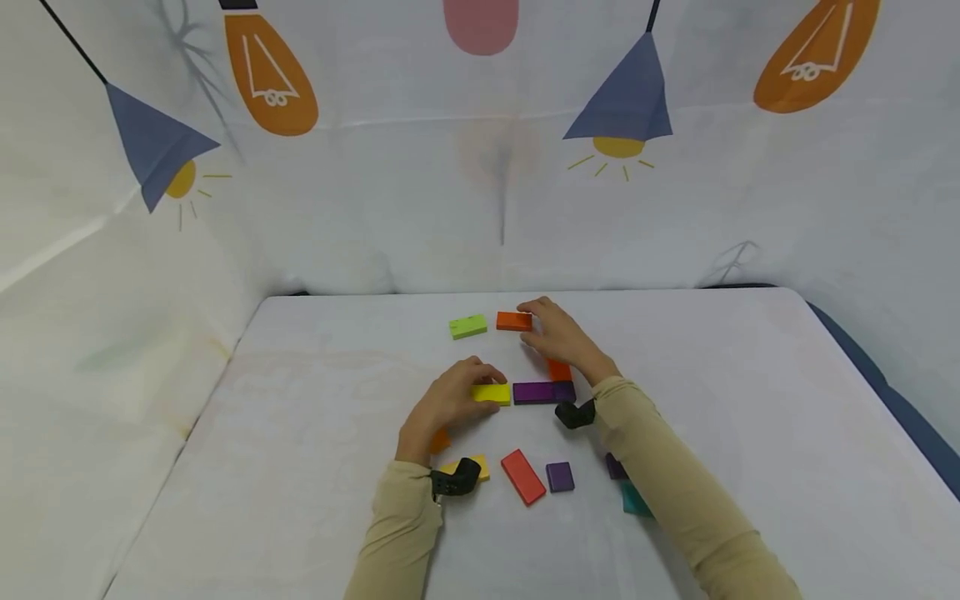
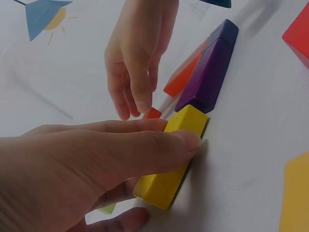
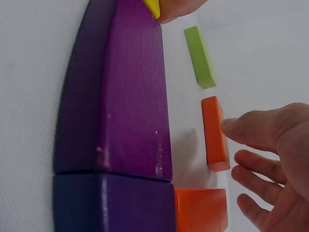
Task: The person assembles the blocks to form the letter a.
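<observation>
Now pinches yellow block (image 1: pixel 492 395) with left grip (image 1: pixel 448 398), end-on to purple block (image 1: pixel 532 392); holds right grip (image 1: pixel 560 336) loose beside orange block (image 1: pixel 513 321).

You pinch the yellow block (image 2: pixel 166 187) in your left hand (image 2: pixel 91 164), with the purple block (image 2: pixel 206 77) just past its upper end, the red block (image 2: pixel 300 36) well apart to its upper right, and your right hand (image 2: pixel 139 55) above it.
</observation>
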Action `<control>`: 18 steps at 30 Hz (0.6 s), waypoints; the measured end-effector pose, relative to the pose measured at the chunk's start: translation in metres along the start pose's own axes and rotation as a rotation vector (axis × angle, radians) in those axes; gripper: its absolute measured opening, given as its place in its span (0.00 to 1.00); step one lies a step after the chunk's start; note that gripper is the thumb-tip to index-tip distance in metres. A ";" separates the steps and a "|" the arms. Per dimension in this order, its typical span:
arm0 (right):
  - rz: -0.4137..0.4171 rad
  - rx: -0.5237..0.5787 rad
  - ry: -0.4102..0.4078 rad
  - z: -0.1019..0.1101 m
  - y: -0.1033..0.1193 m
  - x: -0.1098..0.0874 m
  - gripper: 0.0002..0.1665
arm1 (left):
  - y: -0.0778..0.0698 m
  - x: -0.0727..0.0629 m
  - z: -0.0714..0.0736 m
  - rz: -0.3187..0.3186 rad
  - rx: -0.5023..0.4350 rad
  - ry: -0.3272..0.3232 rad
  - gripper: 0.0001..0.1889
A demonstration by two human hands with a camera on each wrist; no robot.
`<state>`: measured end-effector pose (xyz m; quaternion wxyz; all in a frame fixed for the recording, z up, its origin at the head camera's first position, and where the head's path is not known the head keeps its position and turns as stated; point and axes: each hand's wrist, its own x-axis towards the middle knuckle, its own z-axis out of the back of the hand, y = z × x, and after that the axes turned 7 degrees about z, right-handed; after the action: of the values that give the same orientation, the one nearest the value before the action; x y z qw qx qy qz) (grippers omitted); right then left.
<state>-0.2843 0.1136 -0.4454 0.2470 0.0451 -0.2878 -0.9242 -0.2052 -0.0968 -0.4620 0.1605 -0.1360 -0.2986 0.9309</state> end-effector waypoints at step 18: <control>0.018 -0.027 0.064 -0.004 0.001 0.004 0.32 | -0.003 -0.008 -0.009 0.019 0.017 -0.037 0.16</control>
<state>-0.2862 0.1087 -0.4477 0.2651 0.0686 -0.2676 -0.9238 -0.1942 -0.0928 -0.4661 0.1474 -0.1202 -0.2922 0.9372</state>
